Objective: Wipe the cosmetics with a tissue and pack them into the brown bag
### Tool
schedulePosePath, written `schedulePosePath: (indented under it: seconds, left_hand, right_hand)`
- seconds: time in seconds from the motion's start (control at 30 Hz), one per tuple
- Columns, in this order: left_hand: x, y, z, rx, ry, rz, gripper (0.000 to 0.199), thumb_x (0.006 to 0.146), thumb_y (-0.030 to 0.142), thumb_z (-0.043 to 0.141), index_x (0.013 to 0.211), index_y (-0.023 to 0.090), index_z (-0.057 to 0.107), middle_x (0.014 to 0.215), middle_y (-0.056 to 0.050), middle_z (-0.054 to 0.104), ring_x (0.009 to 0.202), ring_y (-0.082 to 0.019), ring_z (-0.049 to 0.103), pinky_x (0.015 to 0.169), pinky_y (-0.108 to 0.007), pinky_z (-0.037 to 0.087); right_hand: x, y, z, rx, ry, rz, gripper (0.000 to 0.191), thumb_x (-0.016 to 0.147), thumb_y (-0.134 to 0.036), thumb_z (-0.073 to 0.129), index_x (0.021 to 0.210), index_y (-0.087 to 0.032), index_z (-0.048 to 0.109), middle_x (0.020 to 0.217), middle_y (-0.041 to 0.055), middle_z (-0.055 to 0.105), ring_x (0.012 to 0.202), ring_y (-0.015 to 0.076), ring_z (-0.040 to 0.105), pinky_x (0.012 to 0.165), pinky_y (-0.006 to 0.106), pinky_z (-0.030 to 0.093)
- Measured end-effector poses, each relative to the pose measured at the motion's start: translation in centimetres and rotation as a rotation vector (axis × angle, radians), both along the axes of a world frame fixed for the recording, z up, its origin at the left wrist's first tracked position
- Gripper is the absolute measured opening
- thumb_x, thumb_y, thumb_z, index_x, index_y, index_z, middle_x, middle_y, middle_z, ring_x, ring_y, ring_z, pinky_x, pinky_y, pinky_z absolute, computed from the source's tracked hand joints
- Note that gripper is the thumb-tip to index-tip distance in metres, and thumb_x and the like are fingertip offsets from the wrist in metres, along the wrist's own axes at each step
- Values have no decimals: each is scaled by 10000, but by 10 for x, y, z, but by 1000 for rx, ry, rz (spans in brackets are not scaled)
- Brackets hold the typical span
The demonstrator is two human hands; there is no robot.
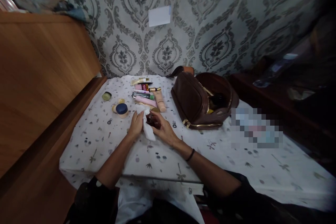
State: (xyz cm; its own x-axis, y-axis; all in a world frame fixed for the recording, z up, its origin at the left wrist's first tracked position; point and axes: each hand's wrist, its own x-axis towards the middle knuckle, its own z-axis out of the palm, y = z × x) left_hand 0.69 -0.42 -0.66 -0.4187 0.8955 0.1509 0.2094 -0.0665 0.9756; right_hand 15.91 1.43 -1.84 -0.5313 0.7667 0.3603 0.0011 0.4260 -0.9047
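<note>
Near the middle of the cloth-covered table, my left hand (136,124) is closed on a white wipe (149,131), which hangs down between my hands. My right hand (165,130) grips a small dark brown object (150,118) against the wipe; its exact kind is unclear. Just beyond my hands lie several cosmetic tubes, among them a beige tube (159,100) and a pink tube (145,100). A jar with a dark blue lid (122,110) stands to the left of my left hand. A small green-lidded jar (106,96) lies farther left.
An open brown leather bag (193,101) stands right of the tubes. The patterned tablecloth (183,161) reaches the front edge. A blurred-out item (257,128) lies at the right. Beyond are a plastic bottle (275,70) and, at left, a wooden cabinet (44,63).
</note>
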Motion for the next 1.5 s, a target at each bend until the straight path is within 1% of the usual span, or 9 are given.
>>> schedulePosePath:
  seconds: [0.23,0.47,0.63,0.73,0.8,0.93,1.07,1.33,1.5]
  left_hand:
    - [4,-4,7,101,198,-163,241,877,288,485,1004,181,659,1031,-53,715,1029,-232,625,963,-334,469]
    - [2,-8,8,132,389,-176,264,883,253,459,1063,182,639,1111,-95,648,1080,-242,599,1012,-351,432]
    - [7,-14,10,178,501,-265,469,778,135,461,1228,194,578,1240,-93,623,1181,-235,568,1064,-346,409]
    - [7,-14,13,232,465,-151,618,693,71,429,1297,181,496,1283,-92,607,1208,-233,559,1073,-359,407]
    - [6,-14,16,249,436,-42,559,690,65,421,1225,195,516,1201,-78,626,1143,-232,586,1024,-356,445]
    - [6,-15,20,266,476,106,392,710,71,434,1053,212,558,1078,-67,593,1090,-235,571,1009,-363,452]
    - [15,-18,17,347,552,111,424,769,88,439,1170,187,535,1184,-109,511,1206,-261,499,1108,-425,375]
    - [30,-26,-3,438,999,-219,787,933,190,465,1569,144,4,1585,-227,120,1505,-335,153,1196,-516,275]
    - [25,-28,-10,422,1181,-147,796,935,180,491,1580,198,24,1580,-223,180,1480,-365,225,1152,-555,339]
  right_hand:
    - [5,3,-1,31,-81,15,669,846,-324,639,1460,-201,403,1136,87,704,1027,248,670,930,409,516]
    - [13,16,10,10,37,3,453,888,-467,600,1252,-199,634,1233,99,672,1131,259,626,929,402,529]
    - [12,24,7,-92,206,-50,512,848,-556,641,1225,-209,636,1138,76,710,1064,235,656,963,403,523]
    - [10,29,3,-207,296,-5,561,808,-588,674,1217,-206,632,1178,81,705,1064,233,669,981,415,519]
    - [10,30,3,-240,297,19,570,799,-596,681,1212,-207,635,1178,79,709,1065,235,673,982,422,519]
    - [11,25,9,-203,233,71,549,838,-581,645,1240,-207,632,1113,62,727,1037,225,681,943,386,533]
    - [9,21,12,-92,178,87,483,888,-558,586,1182,-184,667,1018,50,727,966,216,678,881,356,544]
    - [6,36,1,-18,241,113,459,848,-510,637,1161,-181,694,1088,68,718,1026,230,641,963,372,495]
    - [7,40,-3,-72,241,51,463,843,-577,626,1082,-190,712,1011,51,711,936,212,622,885,346,507]
